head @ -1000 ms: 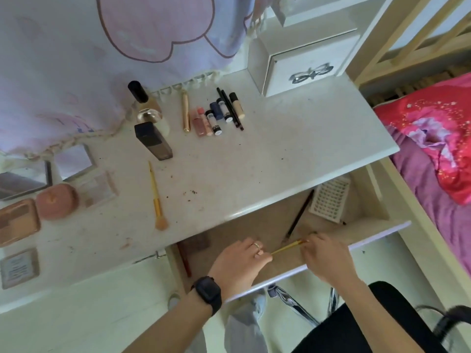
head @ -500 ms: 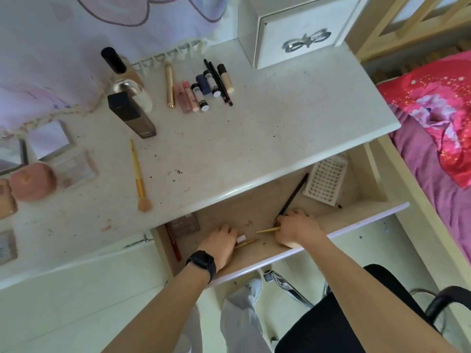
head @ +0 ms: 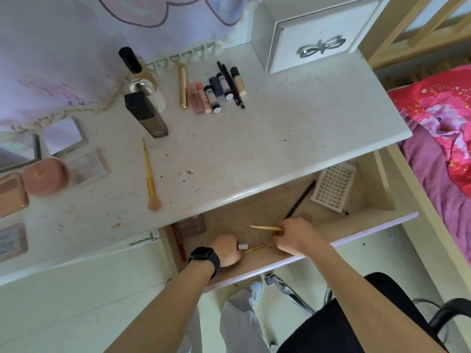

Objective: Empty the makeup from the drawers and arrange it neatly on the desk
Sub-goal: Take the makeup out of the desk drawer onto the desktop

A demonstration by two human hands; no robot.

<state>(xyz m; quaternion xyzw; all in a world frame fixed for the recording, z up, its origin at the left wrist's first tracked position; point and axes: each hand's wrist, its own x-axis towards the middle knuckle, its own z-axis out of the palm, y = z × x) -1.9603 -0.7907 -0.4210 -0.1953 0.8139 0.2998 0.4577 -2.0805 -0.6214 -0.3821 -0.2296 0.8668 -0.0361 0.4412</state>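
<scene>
Along the left edge of the desk [head: 280, 138] a card [head: 11, 242], a tan compact [head: 11, 194], a pink round case [head: 46, 177], a palette [head: 86, 165] and a mirror [head: 65, 135] are laid close together. Towards the back edge a black-capped bottle [head: 133, 62] and a dark box [head: 146, 115] are set, with a yellow brush [head: 150, 179] laid below them, bristles towards the front edge. Further right along the back edge a gold tube [head: 183, 86], a row of tubes [head: 214, 94] and two dark pencils [head: 230, 82] are lined up side by side. Below the front edge the drawer [head: 369, 225] is pulled open; a red pencil [head: 178, 242] and a brown palette [head: 192, 225] are seen in its left corner. The left hand [head: 225, 250], a watch [head: 205, 258] at its wrist, is placed on the drawer floor with fingers curled round a pale-tipped item [head: 242, 247]; a short stick [head: 254, 249] lies just beside that tip, and whether it is held cannot be told. A long stick [head: 266, 228] is gripped in the curled right hand [head: 298, 236] near the drawer's front wall. A black pencil [head: 300, 200] and a white tray [head: 332, 188] lie towards the drawer's right side. A white box [head: 321, 44] stands at the desk's back right corner, and a bed [head: 438, 123] is seen beyond the right edge
</scene>
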